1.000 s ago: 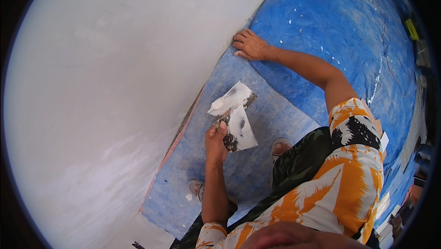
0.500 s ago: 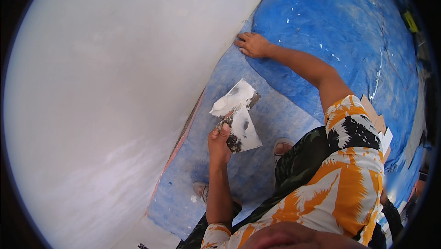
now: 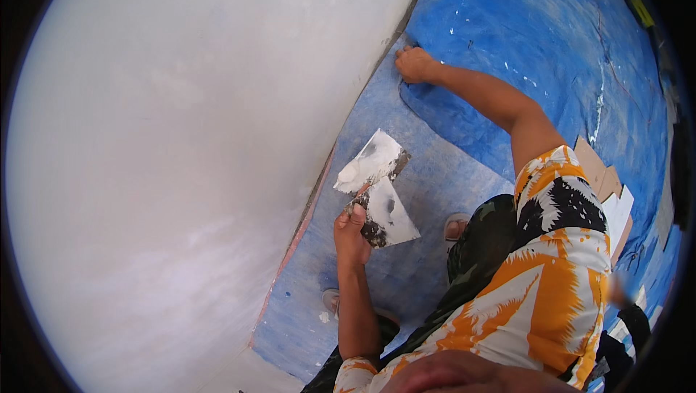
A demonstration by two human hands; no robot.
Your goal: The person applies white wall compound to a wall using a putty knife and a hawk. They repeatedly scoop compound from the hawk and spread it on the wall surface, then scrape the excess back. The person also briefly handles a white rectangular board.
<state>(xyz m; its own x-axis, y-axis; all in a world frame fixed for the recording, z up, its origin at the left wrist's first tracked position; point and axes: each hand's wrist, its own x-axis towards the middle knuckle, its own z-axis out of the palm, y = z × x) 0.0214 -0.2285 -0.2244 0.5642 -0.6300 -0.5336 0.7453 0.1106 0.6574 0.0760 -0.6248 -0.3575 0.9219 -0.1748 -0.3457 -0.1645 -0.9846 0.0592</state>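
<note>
– blue sheeting (image 3: pixel 551 67) lies spread beside a white wall (image 3: pixel 167 139). what's in the left hand (image 3: pixel 353 237)?
– two wide putty knives (image 3: pixel 391 215), smeared white, clasped firmly above the sheeting.
– and the right hand (image 3: pixel 415 65)?
– curled nearly into a fist at the sheeting's edge, near the wall; whether it grips anything, i cannot tell.

The left hand (image 3: pixel 351 237) grips, the right hand (image 3: pixel 416 64) curls, right arm (image 3: pixel 496 99) bent outward
</note>
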